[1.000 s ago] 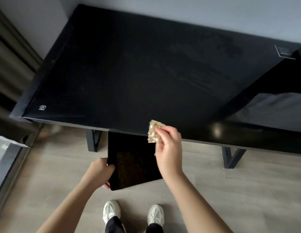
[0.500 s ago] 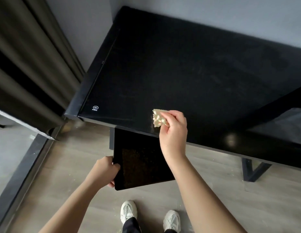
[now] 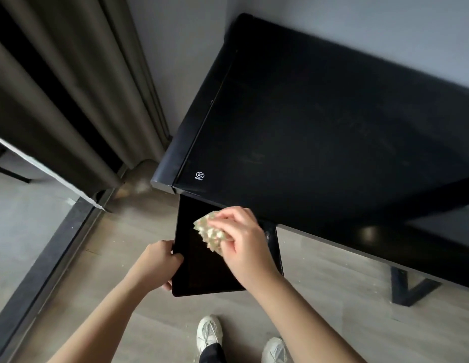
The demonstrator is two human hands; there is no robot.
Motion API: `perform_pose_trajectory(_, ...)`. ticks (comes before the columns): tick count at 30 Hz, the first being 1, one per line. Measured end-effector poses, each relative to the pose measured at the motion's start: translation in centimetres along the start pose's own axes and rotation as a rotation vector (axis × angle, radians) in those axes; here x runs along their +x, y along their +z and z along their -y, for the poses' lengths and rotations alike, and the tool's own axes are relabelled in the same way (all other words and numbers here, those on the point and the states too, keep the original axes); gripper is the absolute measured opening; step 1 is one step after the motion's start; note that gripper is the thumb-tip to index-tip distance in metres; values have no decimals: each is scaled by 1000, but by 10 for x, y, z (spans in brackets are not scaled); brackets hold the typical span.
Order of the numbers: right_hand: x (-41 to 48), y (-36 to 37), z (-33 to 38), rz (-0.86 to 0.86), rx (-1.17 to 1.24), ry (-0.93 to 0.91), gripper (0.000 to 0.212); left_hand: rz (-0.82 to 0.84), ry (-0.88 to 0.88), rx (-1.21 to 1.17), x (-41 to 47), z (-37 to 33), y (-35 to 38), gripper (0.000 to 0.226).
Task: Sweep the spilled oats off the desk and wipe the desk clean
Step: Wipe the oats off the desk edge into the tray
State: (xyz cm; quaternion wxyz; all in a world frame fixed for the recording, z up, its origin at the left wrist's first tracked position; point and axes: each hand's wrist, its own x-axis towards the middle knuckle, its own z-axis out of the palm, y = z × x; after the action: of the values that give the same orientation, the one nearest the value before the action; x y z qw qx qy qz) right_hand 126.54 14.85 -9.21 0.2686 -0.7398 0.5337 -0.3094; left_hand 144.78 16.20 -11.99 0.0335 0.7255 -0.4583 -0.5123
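Left hand: the left hand [image 3: 156, 263] is clasping the tray [image 3: 183, 218] by its left rim, grip closed, just under the surface [image 3: 319, 142] edge.
Right hand: the right hand [image 3: 244, 239] is pinching the bunched cloth [image 3: 211, 233], grip tight, over the tray.
Change: the cloth was touching the surface edge; now it is hanging off it.
Oats: faint oats [image 3: 195, 271] are lying in the tray.
Room: the black surface is standing against a grey wall [image 3: 359, 19], with a curtain [image 3: 71, 87] at left and the floor [image 3: 319, 297] below.
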Motion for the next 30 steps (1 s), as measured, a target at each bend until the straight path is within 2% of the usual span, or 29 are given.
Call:
perform_pose_trajectory(4,17,-16,-14,-350,-96,137,45,13,-4,-1,3,2,-7,17)
perform_pose_trajectory(6,37,-8,-20,-360,-142,234,46,19,2,-4,3,4,-9,17)
perform_pose_trajectory(8,52,8,-19,-285,-150,234,45,28,7,2,3,5,-12,17)
perform_pose_trajectory(13,83,37,2,-35,-108,25,43,67,25,52,5,9,-19,18)
perform_pose_trajectory(18,49,24,0,313,31,-157,29,59,61,93,5,17,-18,19)
perform_pose_trajectory(21,2,25,-16,306,-16,-181,29,51,68,103,8,26,-10,21)
perform_pose_trajectory(24,-32,35,-35,266,71,-29,43,49,46,91,16,38,8,20)
perform_pose_trajectory(27,-47,48,-57,280,236,359,50,54,3,88,32,52,35,19)
perform_pose_trajectory(29,-52,61,-88,279,336,640,43,57,-33,84,46,64,58,20)
perform_pose_trajectory(30,-55,67,-104,278,357,713,37,58,-54,78,54,70,70,20)
